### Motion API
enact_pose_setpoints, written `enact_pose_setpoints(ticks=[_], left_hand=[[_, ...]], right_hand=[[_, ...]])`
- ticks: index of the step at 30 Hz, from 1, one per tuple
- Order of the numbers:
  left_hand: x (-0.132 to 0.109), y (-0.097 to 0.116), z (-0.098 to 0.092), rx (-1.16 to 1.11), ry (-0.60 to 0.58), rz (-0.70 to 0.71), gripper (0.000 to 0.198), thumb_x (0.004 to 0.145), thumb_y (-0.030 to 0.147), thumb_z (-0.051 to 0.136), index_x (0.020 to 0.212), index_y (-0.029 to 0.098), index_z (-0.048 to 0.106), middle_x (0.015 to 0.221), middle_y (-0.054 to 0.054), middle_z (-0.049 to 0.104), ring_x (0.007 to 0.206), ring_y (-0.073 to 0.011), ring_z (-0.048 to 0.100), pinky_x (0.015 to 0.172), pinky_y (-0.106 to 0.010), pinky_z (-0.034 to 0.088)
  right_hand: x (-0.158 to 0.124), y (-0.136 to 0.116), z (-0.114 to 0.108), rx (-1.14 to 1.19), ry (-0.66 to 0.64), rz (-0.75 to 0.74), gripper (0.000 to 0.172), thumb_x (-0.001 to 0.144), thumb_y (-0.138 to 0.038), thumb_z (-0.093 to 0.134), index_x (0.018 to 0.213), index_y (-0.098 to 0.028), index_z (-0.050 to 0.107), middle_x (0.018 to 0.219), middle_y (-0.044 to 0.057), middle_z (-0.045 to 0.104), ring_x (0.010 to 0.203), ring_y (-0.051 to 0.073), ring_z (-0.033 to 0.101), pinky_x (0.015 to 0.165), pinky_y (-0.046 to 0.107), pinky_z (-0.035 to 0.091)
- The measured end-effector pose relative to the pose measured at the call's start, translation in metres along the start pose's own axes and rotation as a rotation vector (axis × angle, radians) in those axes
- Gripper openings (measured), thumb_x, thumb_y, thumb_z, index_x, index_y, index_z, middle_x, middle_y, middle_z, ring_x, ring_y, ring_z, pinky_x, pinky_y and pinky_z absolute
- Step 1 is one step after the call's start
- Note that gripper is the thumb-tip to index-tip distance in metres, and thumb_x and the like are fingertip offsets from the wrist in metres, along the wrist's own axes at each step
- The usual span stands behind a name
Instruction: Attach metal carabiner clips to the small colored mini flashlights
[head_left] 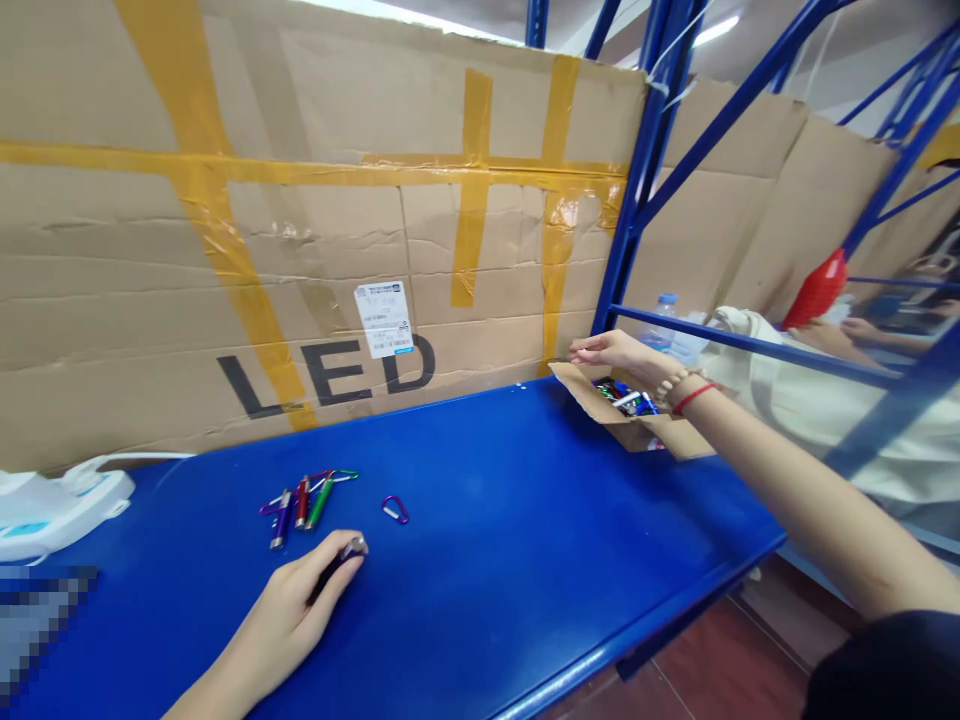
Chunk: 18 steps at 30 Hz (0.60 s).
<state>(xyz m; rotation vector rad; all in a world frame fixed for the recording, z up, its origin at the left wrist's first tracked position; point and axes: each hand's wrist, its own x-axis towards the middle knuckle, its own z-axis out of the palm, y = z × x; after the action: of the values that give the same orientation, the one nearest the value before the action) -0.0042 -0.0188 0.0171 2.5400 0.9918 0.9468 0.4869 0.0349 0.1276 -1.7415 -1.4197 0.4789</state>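
My left hand (300, 600) is closed around a small flashlight (354, 547), with only its silver end showing past the fingers. Just beyond it on the blue table lie blue (281, 520), red (302, 502) and green (319, 503) metal flashlights, with carabiner clips at their far ends. A loose purple carabiner (394, 510) rests to their right. My right hand (619, 352) reaches over an open cardboard box (637, 437) of small shiny coloured pieces (626, 397). Its fingertips are drawn together above the box's left flap; whatever they hold is too small to make out.
A tall taped cardboard sheet (337, 250) marked LED stands along the table's back edge. White power strips (67, 510) sit at the left. Blue metal rack posts (637, 190) rise behind the box. Past them are a plastic bottle (664, 312) and another person's arms (832, 345).
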Motion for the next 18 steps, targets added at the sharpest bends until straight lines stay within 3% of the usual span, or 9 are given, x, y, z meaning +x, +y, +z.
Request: enact_pose_setpoints(ticks=[3, 8, 10, 14, 18], left_hand=[[0.002, 0.008, -0.003, -0.012, -0.041, -0.036, 0.025, 0.094, 0.035, 0.038, 0.092, 0.020, 0.058, 0.075, 0.001, 0.064, 0.058, -0.0088, 0.059, 0.061, -0.015, 0.048], [0.003, 0.015, -0.008, -0.031, -0.039, -0.062, 0.024, 0.093, 0.032, 0.038, 0.091, 0.019, 0.058, 0.077, 0.001, 0.066, 0.059, -0.0087, 0.058, 0.062, -0.017, 0.046], [0.003, 0.015, -0.010, -0.039, -0.036, -0.085, 0.022, 0.093, 0.030, 0.038, 0.090, 0.019, 0.057, 0.076, 0.001, 0.065, 0.060, -0.0084, 0.059, 0.062, -0.017, 0.045], [0.002, 0.012, -0.011, -0.029, -0.045, -0.106, 0.021, 0.093, 0.031, 0.039, 0.089, 0.019, 0.056, 0.076, 0.000, 0.065, 0.065, -0.0103, 0.060, 0.062, -0.019, 0.044], [0.001, 0.011, -0.011, -0.032, -0.053, -0.100, 0.021, 0.093, 0.031, 0.040, 0.090, 0.020, 0.057, 0.084, -0.001, 0.067, 0.074, -0.0118, 0.062, 0.069, -0.020, 0.044]], right_hand=[[-0.023, -0.039, 0.053, 0.110, -0.057, -0.107, 0.034, 0.075, -0.029, 0.069, 0.104, -0.009, 0.069, 0.086, 0.011, 0.073, 0.079, 0.017, 0.069, 0.083, 0.030, 0.054], [-0.083, -0.098, 0.155, 0.167, -0.412, -0.369, 0.035, 0.078, -0.035, 0.064, 0.105, -0.013, 0.070, 0.080, 0.007, 0.073, 0.070, 0.016, 0.068, 0.072, 0.028, 0.054], [-0.104, -0.113, 0.185, 0.180, -0.484, -0.491, 0.033, 0.083, -0.033, 0.057, 0.108, -0.015, 0.069, 0.085, 0.006, 0.073, 0.072, 0.014, 0.067, 0.072, 0.028, 0.053], [-0.124, -0.129, 0.218, 0.134, -0.594, -0.588, 0.031, 0.089, -0.031, 0.049, 0.109, -0.017, 0.068, 0.081, 0.003, 0.072, 0.069, 0.013, 0.065, 0.070, 0.027, 0.051], [-0.129, -0.134, 0.228, 0.119, -0.571, -0.559, 0.029, 0.086, -0.035, 0.055, 0.105, -0.018, 0.070, 0.086, 0.004, 0.072, 0.072, 0.015, 0.065, 0.068, 0.026, 0.050]])
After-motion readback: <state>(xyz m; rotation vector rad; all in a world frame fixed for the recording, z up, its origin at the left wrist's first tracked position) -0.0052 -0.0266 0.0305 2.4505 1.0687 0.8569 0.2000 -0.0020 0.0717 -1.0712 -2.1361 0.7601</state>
